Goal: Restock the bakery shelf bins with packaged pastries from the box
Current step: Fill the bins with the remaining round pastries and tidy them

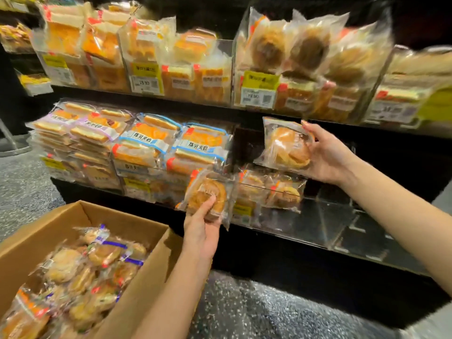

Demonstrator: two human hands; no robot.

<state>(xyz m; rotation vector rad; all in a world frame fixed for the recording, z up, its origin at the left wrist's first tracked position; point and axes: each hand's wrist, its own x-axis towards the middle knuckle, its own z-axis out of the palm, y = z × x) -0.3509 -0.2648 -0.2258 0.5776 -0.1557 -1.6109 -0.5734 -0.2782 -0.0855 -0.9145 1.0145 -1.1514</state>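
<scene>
My right hand (327,155) grips a clear-wrapped round pastry (286,145), holding it above a clear shelf bin (320,216) on the lower shelf. Two or three similar packs (281,192) lie in that bin's left part. My left hand (203,228) holds another wrapped round pastry (208,192) just in front of the bin's left end, thumb on top of the pack. The open cardboard box (146,272) sits at the lower left on the floor, with several packaged pastries (85,272) inside.
Lower shelf bins to the left are stacked with wrapped sandwich cakes (146,143). The upper shelf (220,104) carries full bins of bread packs with yellow price tags (260,90). Clear dividers (325,226) split the bin at right. Speckled grey floor (244,309) lies below.
</scene>
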